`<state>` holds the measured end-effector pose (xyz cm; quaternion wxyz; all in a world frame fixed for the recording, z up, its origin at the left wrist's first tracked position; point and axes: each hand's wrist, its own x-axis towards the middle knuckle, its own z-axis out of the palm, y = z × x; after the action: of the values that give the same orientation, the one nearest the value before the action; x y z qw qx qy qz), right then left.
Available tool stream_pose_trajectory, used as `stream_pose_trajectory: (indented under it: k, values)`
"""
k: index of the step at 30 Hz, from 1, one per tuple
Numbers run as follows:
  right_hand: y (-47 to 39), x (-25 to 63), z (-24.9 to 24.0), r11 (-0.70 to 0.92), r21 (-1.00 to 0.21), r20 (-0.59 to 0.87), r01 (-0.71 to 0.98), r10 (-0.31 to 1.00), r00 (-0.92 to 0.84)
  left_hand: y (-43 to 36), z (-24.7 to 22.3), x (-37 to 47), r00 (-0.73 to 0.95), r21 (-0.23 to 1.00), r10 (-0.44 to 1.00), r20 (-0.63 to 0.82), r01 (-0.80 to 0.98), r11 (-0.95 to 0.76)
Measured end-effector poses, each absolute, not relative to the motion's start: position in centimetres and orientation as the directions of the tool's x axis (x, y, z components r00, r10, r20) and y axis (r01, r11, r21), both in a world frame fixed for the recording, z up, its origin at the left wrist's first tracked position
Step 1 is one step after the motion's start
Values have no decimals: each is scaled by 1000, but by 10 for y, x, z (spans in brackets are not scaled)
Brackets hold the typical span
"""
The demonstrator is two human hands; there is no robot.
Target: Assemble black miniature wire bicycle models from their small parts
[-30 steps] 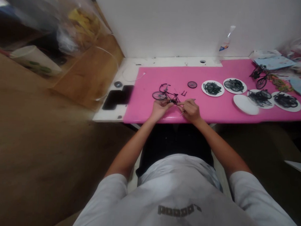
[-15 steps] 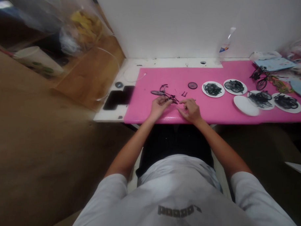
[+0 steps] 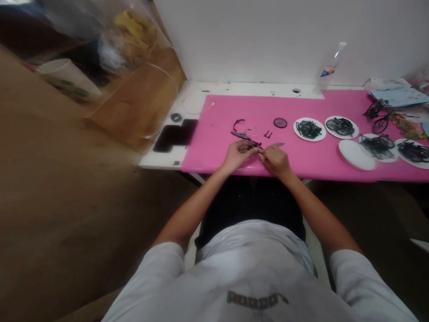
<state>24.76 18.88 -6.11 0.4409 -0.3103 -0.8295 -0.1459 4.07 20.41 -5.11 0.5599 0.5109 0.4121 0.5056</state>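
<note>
My left hand (image 3: 236, 154) is closed around a small dark toy bicycle frame (image 3: 253, 142), whose wheel (image 3: 239, 135) sticks out at the far left end, seen almost edge-on. The fingers of my right hand (image 3: 276, 159) are pinched together at the near end of the frame, against my left fingertips; what they grip is too small to make out. A thin grey pointed piece (image 3: 279, 144) shows just beyond my right knuckles. Past the frame lie a curved black handlebar-like part (image 3: 238, 124), a small forked black part (image 3: 268, 134) and a loose wheel (image 3: 280, 122).
On the pink table cover (image 3: 218, 159), white plates of dark parts (image 3: 294, 134) stand to the right, with a white lid-like dish (image 3: 356, 155) overlapping one. A black bicycle (image 3: 379, 117) stands behind them. Dark flat objects (image 3: 175, 138) lie left; a clear bottle (image 3: 332, 69) stands at the wall.
My right hand has closed its spread fingers and come up against my left at the frame. The bicycle frame has turned, its wheel now more edge-on. The view has shifted slightly.
</note>
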Motion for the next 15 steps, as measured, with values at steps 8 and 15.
stream_pose_trajectory:
  k: [8, 15]
  values:
    - [188, 250, -61, 779, -122, 807, 615, 439, -396, 208, -51, 39, 130, 986, 988, 79, -156, -58]
    - [187, 252, -60, 790, -149, 798, 594, 451, -400, 209, -50, 38, 137, 978, 987, 89, -199, -61]
